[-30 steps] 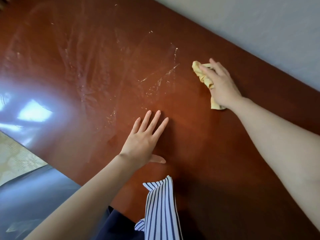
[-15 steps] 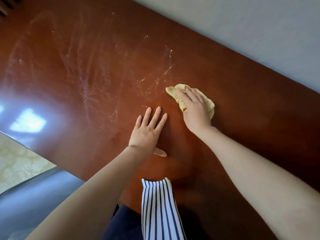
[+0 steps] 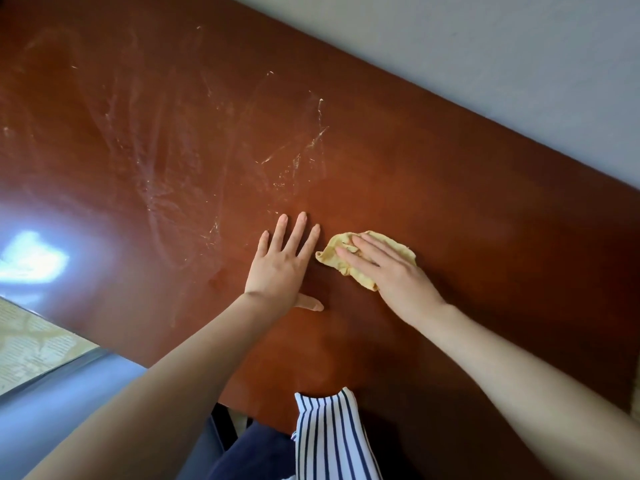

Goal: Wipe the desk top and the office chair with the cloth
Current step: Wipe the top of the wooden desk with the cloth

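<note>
The desk top [image 3: 467, 209] is glossy reddish-brown wood with pale dusty smears across its left and middle part. My right hand [image 3: 391, 268] lies flat with straight fingers on a crumpled yellow cloth [image 3: 349, 270] and presses it onto the desk near the middle. Just left of the cloth, my left hand [image 3: 284, 268] rests palm down on the wood with fingers spread; it touches no cloth. The office chair is not identifiable in view.
A grey wall [image 3: 502, 46] runs along the desk's far edge. At the lower left a patterned beige floor [image 3: 31, 351] and a dark grey surface [image 3: 62, 410] show beyond the desk's near edge. My striped garment [image 3: 329, 441] hangs at the bottom centre.
My right hand has slid the cloth from near the wall toward me and leftward, ending beside my left hand. The left hand has stayed planted.
</note>
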Demonstrator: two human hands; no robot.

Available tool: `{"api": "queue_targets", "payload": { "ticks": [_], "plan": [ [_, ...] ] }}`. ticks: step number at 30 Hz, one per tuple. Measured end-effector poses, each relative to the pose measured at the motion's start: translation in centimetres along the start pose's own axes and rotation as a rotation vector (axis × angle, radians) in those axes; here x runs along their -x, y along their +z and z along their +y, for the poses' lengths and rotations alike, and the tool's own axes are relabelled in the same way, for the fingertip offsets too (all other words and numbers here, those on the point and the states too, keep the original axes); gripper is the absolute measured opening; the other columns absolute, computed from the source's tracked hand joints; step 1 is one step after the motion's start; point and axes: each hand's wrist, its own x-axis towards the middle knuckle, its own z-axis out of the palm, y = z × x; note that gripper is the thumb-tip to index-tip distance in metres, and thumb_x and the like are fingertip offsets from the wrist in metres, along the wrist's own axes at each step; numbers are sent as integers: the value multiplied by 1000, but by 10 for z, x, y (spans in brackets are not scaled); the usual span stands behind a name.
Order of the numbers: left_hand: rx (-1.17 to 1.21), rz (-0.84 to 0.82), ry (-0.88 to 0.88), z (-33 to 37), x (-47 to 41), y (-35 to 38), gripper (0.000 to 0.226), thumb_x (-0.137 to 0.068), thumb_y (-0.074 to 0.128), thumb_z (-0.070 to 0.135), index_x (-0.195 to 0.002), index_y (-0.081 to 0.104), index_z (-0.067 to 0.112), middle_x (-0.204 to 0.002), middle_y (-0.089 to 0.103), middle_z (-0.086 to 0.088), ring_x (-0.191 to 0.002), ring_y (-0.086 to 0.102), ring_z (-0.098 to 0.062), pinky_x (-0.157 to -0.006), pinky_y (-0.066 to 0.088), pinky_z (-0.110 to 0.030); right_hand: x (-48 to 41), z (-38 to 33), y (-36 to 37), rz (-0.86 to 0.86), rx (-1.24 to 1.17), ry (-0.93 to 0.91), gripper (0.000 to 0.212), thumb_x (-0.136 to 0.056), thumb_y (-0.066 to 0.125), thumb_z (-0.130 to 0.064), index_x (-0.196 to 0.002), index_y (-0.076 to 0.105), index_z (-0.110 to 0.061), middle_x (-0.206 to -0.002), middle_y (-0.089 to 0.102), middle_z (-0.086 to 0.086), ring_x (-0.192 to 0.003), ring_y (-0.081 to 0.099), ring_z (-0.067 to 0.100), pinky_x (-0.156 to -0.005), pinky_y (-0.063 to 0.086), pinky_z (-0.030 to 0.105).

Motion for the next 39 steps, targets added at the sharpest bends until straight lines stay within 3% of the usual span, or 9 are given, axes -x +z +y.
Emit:
{"api": "queue_targets", "payload": {
  "ticks": [6, 14, 20, 22, 25, 30, 39],
  "plan": [
    [1, 13, -3, -1, -1, 2, 129, -66, 58, 76, -145, -29, 22, -154, -30, -5, -142, -23, -32, -117, -2, -47, -53, 41, -24, 10, 51, 83, 70, -89, 37, 17, -145, 36, -24, -153, 31, 10, -143, 22, 25, -114, 22, 34],
    [-4, 46, -5, 1, -1, 6, 131, -64, 57, 77, -136, -38, 22, -154, -31, -5, -142, -23, -32, -117, -3, -46, -155, 98, -52, 126, 110, 277, 66, -92, 41, 9, -147, 32, -27, -153, 30, 7, -142, 23, 28, -114, 22, 39],
    [9, 42, -14, 1, -3, 9, 135, -62, 59, 77, -130, -44, 23, -152, -34, -4, -142, -23, -32, -116, -4, -47, -214, 104, -51, 358, 5, 579, 61, -92, 39, 6, -143, 38, -28, -150, 36, 4, -140, 27, 23, -113, 20, 31],
    [16, 39, -16, 1, -4, 9, 136, -61, 60, 76, -128, -46, 24, -149, -39, -2, -142, -24, -32, -116, -5, -47, -226, 96, -47, 387, -19, 604, 65, -90, 39, 7, -144, 36, -29, -148, 37, 6, -139, 28, 25, -114, 19, 33],
    [23, 24, -15, 1, -3, 9, 135, -61, 60, 76, -130, -44, 24, -141, -44, -1, -142, -25, -31, -116, -7, -47, -222, 78, -36, 307, -28, 444, 70, -90, 40, 7, -147, 31, -33, -150, 33, 11, -141, 23, 30, -116, 13, 35],
    [19, 9, -17, 0, -4, 7, 133, -63, 61, 75, -136, -38, 25, -152, -35, -3, -141, -27, -31, -115, -8, -47, -181, 53, -24, 166, 3, 110, 67, -89, 46, 6, -145, 36, -29, -151, 32, 11, -142, 21, 31, -117, 14, 41],
    [-8, -28, -18, 1, -3, 1, 130, -66, 60, 75, -143, -31, 22, -154, -31, -5, -142, -25, -32, -116, -3, -48, -75, 36, -14, -29, -91, -93, 81, -79, 39, 24, -140, 42, -30, -151, 34, 6, -144, 18, 21, -118, 6, 29]
  ]
}}
